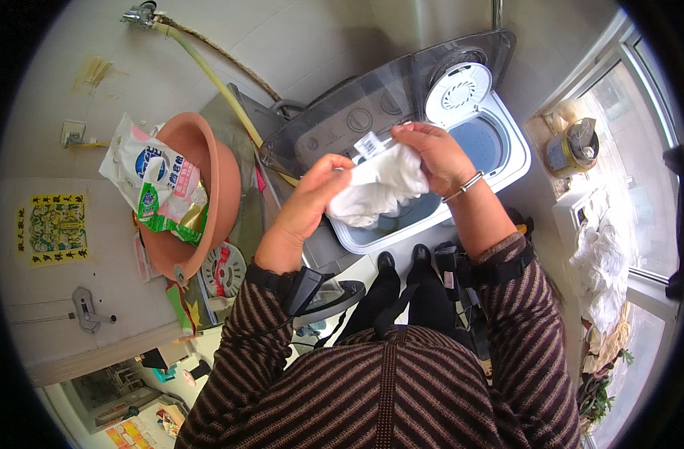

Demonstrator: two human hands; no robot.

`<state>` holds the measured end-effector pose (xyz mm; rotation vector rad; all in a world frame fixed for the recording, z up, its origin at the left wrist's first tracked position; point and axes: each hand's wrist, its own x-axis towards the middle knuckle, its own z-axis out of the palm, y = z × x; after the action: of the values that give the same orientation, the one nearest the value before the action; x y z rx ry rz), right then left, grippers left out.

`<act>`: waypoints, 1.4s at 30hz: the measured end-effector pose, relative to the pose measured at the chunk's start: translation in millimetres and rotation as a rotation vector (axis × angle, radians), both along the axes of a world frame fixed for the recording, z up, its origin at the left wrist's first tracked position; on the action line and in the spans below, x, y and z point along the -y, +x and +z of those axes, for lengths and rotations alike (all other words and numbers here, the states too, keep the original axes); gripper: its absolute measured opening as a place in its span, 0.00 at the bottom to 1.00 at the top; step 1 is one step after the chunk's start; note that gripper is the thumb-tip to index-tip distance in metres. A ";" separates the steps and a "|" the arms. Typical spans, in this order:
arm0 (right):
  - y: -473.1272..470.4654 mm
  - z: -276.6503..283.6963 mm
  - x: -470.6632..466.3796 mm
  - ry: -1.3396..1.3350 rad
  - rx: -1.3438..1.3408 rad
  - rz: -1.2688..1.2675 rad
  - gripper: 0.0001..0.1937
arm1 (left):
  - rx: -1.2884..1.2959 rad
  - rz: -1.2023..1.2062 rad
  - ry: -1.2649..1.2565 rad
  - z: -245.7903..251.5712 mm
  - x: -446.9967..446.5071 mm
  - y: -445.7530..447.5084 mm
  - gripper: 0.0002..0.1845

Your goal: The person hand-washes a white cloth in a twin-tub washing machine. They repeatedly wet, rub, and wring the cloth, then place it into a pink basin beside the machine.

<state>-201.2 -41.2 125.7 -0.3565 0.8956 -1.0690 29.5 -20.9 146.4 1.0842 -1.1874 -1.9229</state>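
Note:
A white cloth garment (381, 182) is stretched between my two hands, with a small white label (368, 145) standing up from its upper edge. My left hand (319, 193) pinches one end of it, and my right hand (429, 151) grips the other. Beneath the cloth lies the open wash tub (401, 221) of a twin-tub washing machine; the cloth hides much of that tub. To the right, the round spin tub (479, 143) is uncovered, its white inner lid (459, 92) tilted up. The dark transparent machine cover (342, 118) stands raised behind my hands.
At left, a terracotta-coloured plastic basin (227, 179) holds detergent bags (162, 174). A yellowish hose (213, 73) runs from a wall tap (140, 15) towards the machine. Along the window side are a bucket (570, 151), white cloth (600, 264) and plants (597, 393).

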 end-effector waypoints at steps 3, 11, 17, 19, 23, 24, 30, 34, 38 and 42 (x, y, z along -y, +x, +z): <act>18.5 -0.8 -4.7 -0.005 -0.081 0.064 0.09 | 0.153 -0.168 -0.158 -1.5 -7.8 -19.0 0.21; 37.1 3.6 -16.7 -0.086 -0.084 0.110 0.09 | 0.020 0.208 -0.023 -19.7 -24.8 -15.5 0.15; 28.1 -4.9 -26.2 -0.472 -0.256 0.291 0.15 | -0.112 0.201 0.007 -31.4 -25.1 3.2 0.13; 34.6 0.2 -33.2 -0.622 -0.425 0.322 0.16 | 0.043 0.135 -0.273 -28.9 -29.9 1.0 0.12; 44.9 11.6 -38.1 -0.420 -0.409 0.237 0.09 | -0.095 0.090 -0.294 -24.5 -32.8 -11.3 0.17; 44.1 12.3 -36.8 -0.374 -0.450 0.222 0.09 | -0.073 0.093 -0.367 -24.5 -31.3 -13.3 0.18; 45.9 1.1 -23.8 -0.390 -0.167 0.354 0.11 | 0.109 0.149 -0.606 -18.0 -35.2 5.5 0.22; 53.7 12.4 -24.0 -0.745 -0.776 0.532 0.13 | 0.140 0.191 -0.658 -11.1 -32.9 29.5 0.20; 70.5 35.4 -29.2 -0.513 -0.627 0.464 0.14 | 0.210 0.266 -0.623 -6.1 -32.0 54.1 0.18; 86.7 47.4 -27.6 -0.463 -0.786 0.570 0.18 | 0.205 0.308 -0.638 -5.5 -30.7 73.2 0.17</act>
<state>-114.5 -13.5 173.1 -1.3987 1.1205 -0.5718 102.6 9.8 140.9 1.0397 -1.5015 -1.0988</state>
